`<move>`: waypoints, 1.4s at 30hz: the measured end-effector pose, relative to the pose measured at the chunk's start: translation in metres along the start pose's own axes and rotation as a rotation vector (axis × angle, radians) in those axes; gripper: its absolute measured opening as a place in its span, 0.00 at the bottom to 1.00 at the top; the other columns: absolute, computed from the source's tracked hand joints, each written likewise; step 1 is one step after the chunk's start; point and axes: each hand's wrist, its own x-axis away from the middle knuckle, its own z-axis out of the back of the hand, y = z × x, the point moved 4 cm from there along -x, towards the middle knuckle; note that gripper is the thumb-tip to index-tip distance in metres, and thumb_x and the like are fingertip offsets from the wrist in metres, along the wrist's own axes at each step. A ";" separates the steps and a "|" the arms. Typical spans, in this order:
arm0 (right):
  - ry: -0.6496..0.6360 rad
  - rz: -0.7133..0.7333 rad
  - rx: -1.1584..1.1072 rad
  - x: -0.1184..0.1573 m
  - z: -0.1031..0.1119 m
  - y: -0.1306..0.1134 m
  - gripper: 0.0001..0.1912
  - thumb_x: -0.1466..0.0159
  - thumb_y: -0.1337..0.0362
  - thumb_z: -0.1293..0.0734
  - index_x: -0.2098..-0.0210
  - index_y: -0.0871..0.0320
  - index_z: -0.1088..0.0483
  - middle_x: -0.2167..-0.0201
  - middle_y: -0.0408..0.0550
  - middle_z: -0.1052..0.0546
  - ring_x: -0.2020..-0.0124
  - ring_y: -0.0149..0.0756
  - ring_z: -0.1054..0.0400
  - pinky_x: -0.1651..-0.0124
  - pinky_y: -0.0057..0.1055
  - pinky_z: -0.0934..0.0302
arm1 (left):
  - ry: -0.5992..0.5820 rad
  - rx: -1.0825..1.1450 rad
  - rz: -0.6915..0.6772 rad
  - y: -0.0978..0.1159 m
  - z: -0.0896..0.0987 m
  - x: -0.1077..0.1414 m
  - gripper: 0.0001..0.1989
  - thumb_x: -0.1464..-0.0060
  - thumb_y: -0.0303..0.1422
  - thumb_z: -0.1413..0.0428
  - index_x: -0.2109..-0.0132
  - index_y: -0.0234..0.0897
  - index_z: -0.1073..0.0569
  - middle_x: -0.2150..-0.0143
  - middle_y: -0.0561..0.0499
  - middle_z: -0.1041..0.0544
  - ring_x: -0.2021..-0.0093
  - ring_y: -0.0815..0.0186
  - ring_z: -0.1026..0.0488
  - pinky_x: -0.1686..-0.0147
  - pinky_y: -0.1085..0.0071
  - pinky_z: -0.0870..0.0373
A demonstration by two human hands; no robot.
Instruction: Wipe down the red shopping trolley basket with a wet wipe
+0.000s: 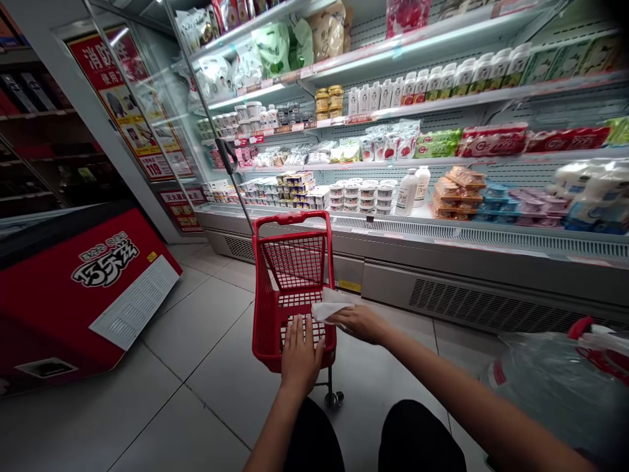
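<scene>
- Two bare hands reach forward over a small red shopping cart (258, 318), which stands on the tiled floor (206, 367) just ahead of the person's dark-clad knees (314, 442).
- The left hand (301, 354) is palm down at the cart's near end, fingers straight and slightly spread, with nothing in its grasp; whether it presses on the rim cannot be told.
- The right hand (358, 321) comes in from the right, fingers closed together on a crumpled white cloth (331, 305).
- The cloth is at the cart's right-hand rim, partly over the basket, near the left hand's fingertips.
- The cart's handle (292, 218) is at its far end; a dark wheel (334, 398) shows below the near end.
- Beyond it runs a lit fridge case (393, 262) with stacked cups (363, 196), two white bottles (407, 192) and packets on the shelves.
- A red freezer (54, 314) stands to the left; a large clear bottle (545, 380) is at lower right.
</scene>
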 end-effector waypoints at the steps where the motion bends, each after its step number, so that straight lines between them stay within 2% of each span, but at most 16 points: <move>1: 0.017 -0.028 0.001 -0.008 0.000 0.008 0.19 0.27 0.65 0.39 0.38 0.52 0.28 0.42 0.50 0.22 0.43 0.41 0.26 0.42 0.38 0.32 | 0.002 0.000 -0.012 0.001 0.000 0.002 0.31 0.30 0.43 0.55 0.27 0.32 0.41 0.28 0.36 0.37 0.27 0.50 0.42 0.31 0.49 0.40; 4: 0.069 -0.109 0.001 -0.027 0.001 0.029 0.19 0.28 0.65 0.39 0.40 0.55 0.27 0.44 0.53 0.21 0.44 0.43 0.25 0.42 0.41 0.31 | 0.004 0.001 -0.050 -0.001 0.003 0.003 0.31 0.30 0.42 0.56 0.26 0.33 0.44 0.28 0.39 0.37 0.27 0.53 0.41 0.30 0.50 0.42; 7: 0.108 -0.135 -0.010 -0.030 -0.001 0.031 0.19 0.26 0.65 0.41 0.40 0.56 0.28 0.45 0.55 0.21 0.44 0.45 0.26 0.43 0.44 0.31 | -0.004 0.003 -0.098 -0.008 0.011 0.001 0.32 0.30 0.40 0.56 0.25 0.33 0.49 0.26 0.42 0.39 0.27 0.56 0.41 0.28 0.51 0.45; 13: 0.132 -0.082 -0.069 -0.014 -0.009 -0.020 0.18 0.24 0.63 0.42 0.40 0.54 0.28 0.45 0.50 0.20 0.44 0.39 0.26 0.41 0.38 0.32 | -0.024 0.009 -0.126 -0.039 0.029 0.003 0.33 0.31 0.37 0.57 0.23 0.40 0.56 0.24 0.49 0.43 0.25 0.58 0.45 0.26 0.51 0.53; 16: 0.118 0.000 -0.118 -0.011 -0.015 -0.049 0.20 0.25 0.65 0.41 0.37 0.53 0.31 0.43 0.49 0.21 0.43 0.37 0.26 0.40 0.36 0.33 | -0.044 0.008 -0.067 -0.062 0.032 0.005 0.32 0.30 0.38 0.58 0.23 0.43 0.55 0.24 0.50 0.44 0.25 0.58 0.46 0.26 0.50 0.56; 18: 0.085 0.034 -0.117 -0.012 -0.018 -0.056 0.21 0.25 0.65 0.41 0.35 0.51 0.32 0.43 0.47 0.21 0.44 0.36 0.26 0.40 0.35 0.33 | -0.062 0.006 -0.011 -0.077 0.032 0.006 0.32 0.29 0.40 0.59 0.23 0.43 0.55 0.24 0.48 0.44 0.25 0.57 0.47 0.26 0.48 0.58; 21: 0.049 -0.024 -0.050 -0.014 -0.012 -0.037 0.22 0.26 0.65 0.40 0.35 0.50 0.32 0.42 0.46 0.21 0.44 0.36 0.25 0.41 0.35 0.32 | -0.091 0.003 0.067 -0.096 0.032 0.008 0.32 0.29 0.42 0.60 0.23 0.41 0.54 0.24 0.46 0.45 0.24 0.56 0.49 0.26 0.43 0.61; 24: 0.057 -0.192 0.045 -0.012 0.010 0.009 0.22 0.27 0.66 0.39 0.35 0.51 0.31 0.42 0.49 0.22 0.43 0.40 0.25 0.41 0.38 0.31 | -0.099 -0.002 0.117 -0.106 0.036 0.010 0.32 0.29 0.44 0.61 0.23 0.40 0.53 0.24 0.45 0.45 0.24 0.54 0.49 0.26 0.40 0.65; 27: 0.092 -0.294 0.092 -0.007 0.033 0.048 0.23 0.27 0.67 0.41 0.35 0.54 0.31 0.40 0.54 0.23 0.43 0.45 0.26 0.41 0.43 0.31 | -0.074 0.007 0.114 -0.100 0.043 0.011 0.32 0.28 0.44 0.61 0.23 0.41 0.53 0.24 0.44 0.44 0.24 0.54 0.48 0.26 0.40 0.65; 29: 0.113 -0.333 0.108 -0.004 0.040 0.055 0.23 0.26 0.66 0.43 0.34 0.54 0.33 0.39 0.55 0.25 0.41 0.46 0.27 0.40 0.45 0.32 | -0.059 0.033 0.077 -0.084 0.045 0.010 0.32 0.29 0.45 0.60 0.23 0.41 0.53 0.24 0.44 0.44 0.24 0.55 0.48 0.26 0.43 0.61; 31: 0.122 -0.343 0.110 -0.004 0.034 0.044 0.24 0.26 0.67 0.43 0.33 0.55 0.34 0.38 0.55 0.26 0.40 0.46 0.28 0.39 0.44 0.32 | -0.061 0.073 0.028 -0.062 0.043 0.007 0.34 0.29 0.47 0.57 0.23 0.40 0.52 0.24 0.44 0.44 0.24 0.55 0.48 0.26 0.47 0.53; 34: 0.094 -0.265 0.076 -0.009 0.009 0.001 0.23 0.27 0.67 0.41 0.33 0.54 0.33 0.38 0.51 0.25 0.40 0.40 0.28 0.39 0.38 0.33 | -0.079 0.129 -0.021 -0.029 0.033 0.002 0.36 0.30 0.49 0.55 0.24 0.39 0.51 0.25 0.42 0.41 0.26 0.54 0.44 0.30 0.51 0.42; 36: 0.082 -0.147 0.017 -0.011 -0.008 -0.027 0.23 0.27 0.66 0.40 0.33 0.53 0.34 0.38 0.49 0.24 0.40 0.37 0.29 0.38 0.35 0.34 | -0.076 0.143 -0.034 -0.018 0.027 0.001 0.33 0.29 0.47 0.56 0.24 0.40 0.50 0.27 0.43 0.38 0.28 0.55 0.39 0.32 0.52 0.37; 38: 0.083 -0.057 -0.028 -0.010 -0.015 -0.038 0.23 0.27 0.66 0.39 0.33 0.53 0.34 0.39 0.48 0.24 0.40 0.37 0.29 0.37 0.35 0.35 | -0.066 0.147 -0.065 -0.015 0.026 0.000 0.30 0.28 0.43 0.57 0.24 0.42 0.48 0.28 0.44 0.35 0.30 0.57 0.35 0.34 0.54 0.35; 40: 0.082 -0.083 0.001 -0.005 -0.009 -0.023 0.24 0.28 0.67 0.38 0.34 0.51 0.33 0.41 0.47 0.22 0.42 0.37 0.27 0.39 0.34 0.33 | -0.059 0.151 -0.106 -0.018 0.029 0.001 0.28 0.27 0.41 0.57 0.25 0.45 0.46 0.29 0.47 0.33 0.31 0.58 0.33 0.34 0.56 0.34; 42: 0.094 -0.200 0.081 0.004 0.010 0.012 0.23 0.29 0.68 0.38 0.36 0.50 0.31 0.42 0.46 0.21 0.44 0.38 0.25 0.42 0.34 0.31 | -0.066 0.157 -0.135 -0.025 0.034 0.001 0.27 0.27 0.40 0.57 0.25 0.46 0.45 0.29 0.49 0.33 0.31 0.60 0.33 0.34 0.57 0.34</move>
